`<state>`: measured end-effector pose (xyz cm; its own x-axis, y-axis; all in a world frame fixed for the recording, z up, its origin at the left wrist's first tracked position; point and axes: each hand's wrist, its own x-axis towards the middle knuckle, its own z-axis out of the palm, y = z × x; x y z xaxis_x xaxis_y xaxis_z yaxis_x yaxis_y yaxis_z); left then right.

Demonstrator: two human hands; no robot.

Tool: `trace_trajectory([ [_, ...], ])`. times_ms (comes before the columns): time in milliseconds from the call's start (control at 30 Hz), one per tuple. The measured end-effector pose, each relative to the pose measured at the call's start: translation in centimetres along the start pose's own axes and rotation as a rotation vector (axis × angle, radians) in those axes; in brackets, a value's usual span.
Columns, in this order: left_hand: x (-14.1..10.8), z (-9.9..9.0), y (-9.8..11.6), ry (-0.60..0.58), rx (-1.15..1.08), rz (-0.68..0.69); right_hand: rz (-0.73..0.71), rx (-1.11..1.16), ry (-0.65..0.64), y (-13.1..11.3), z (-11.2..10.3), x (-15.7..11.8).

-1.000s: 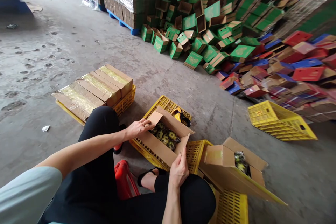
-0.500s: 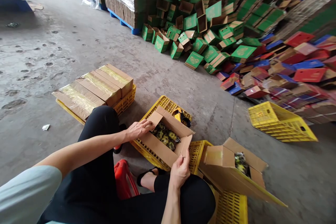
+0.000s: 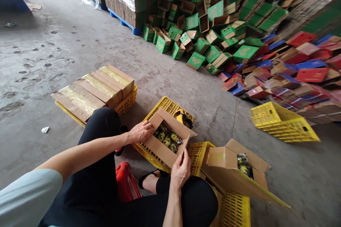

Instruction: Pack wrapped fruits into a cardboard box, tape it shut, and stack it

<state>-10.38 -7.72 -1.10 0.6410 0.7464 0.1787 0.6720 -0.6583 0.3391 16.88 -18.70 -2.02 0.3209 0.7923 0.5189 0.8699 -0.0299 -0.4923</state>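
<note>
An open cardboard box [image 3: 163, 150] rests on an upturned-looking yellow plastic crate [image 3: 168, 103] in front of me. Inside lie several yellow-green, dark-spotted round items [image 3: 167, 140] in clear wrapping; their kind I cannot make out. My left hand [image 3: 140, 132] is closed over the box's left end, fingers bent at the flap. At the near right corner my right hand [image 3: 181, 171] grips the right end flap between thumb and fingers. A yellow-and-black tape dispenser [image 3: 183, 117] sits on the crate just behind the box.
Taped boxes [image 3: 102, 88] fill a yellow crate at left. Another open box [image 3: 239, 170] with wrapped items stands at right, over a yellow crate [image 3: 236, 209]. Farther right lies an empty yellow crate [image 3: 283, 122]. Green cartons [image 3: 195, 60] and red-blue cartons [image 3: 311, 74] are heaped behind. A red stool [image 3: 125, 181] is below.
The left end flap, raised before, is now pushed down under my left hand. The right end flap has tilted, and my right hand has shifted slightly up along it.
</note>
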Motion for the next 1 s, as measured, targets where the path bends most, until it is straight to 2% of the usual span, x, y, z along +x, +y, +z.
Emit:
trace_trajectory([
  [500, -0.1, 0.4, -0.2, 0.072, -0.133, -0.049, -0.112, 0.008, -0.084, 0.8, 0.0, -0.4],
  [1000, 0.0, 0.2, -0.2, 0.057, -0.115, -0.047, -0.139, -0.071, -0.067, 1.4, 0.7, -0.6],
])
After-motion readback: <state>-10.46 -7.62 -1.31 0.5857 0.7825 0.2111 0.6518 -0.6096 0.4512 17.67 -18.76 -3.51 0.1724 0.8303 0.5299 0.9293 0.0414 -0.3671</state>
